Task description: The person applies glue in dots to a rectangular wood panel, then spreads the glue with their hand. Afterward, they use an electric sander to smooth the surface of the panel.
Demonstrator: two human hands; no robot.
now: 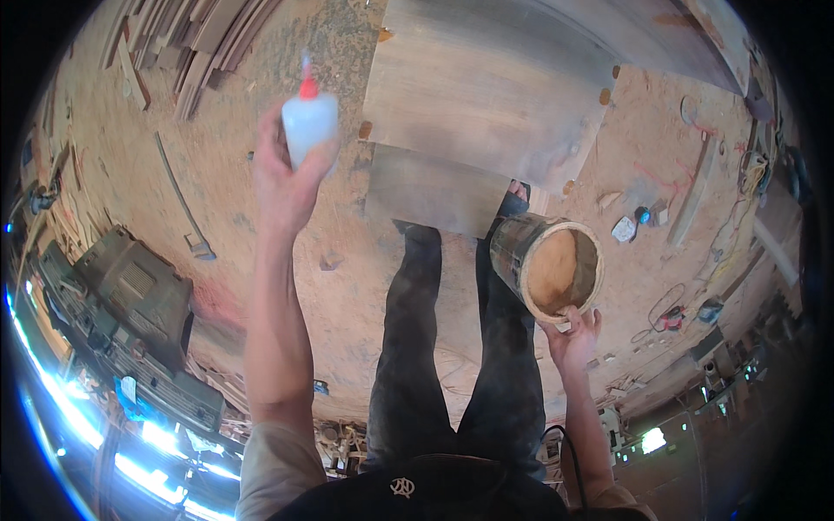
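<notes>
My left hand [291, 178] is wrapped round a white squeeze bottle [310, 122] with a red cap and a thin clear nozzle pointing up. The bottle is raised out ahead on the left, slightly blurred. On the right, my right hand [573, 334] grips the rim of a round bucket [514, 252]. Its sides are dark and worn, its rim pale and crusted. The bucket is tilted with its mouth toward me, and tan, sawdust-like powder [554, 269] lies inside. Ahead of my feet are a large wooden panel [486, 87] and a smaller wooden board [434, 191].
Stacked wood strips [208, 43] lie at the far left. A long-handled tool [182, 200] rests on the dusty floor [339, 295]. Dark plastic casings [130, 282] stand at the left. Cables and a wood strip [695, 191] lie at the right.
</notes>
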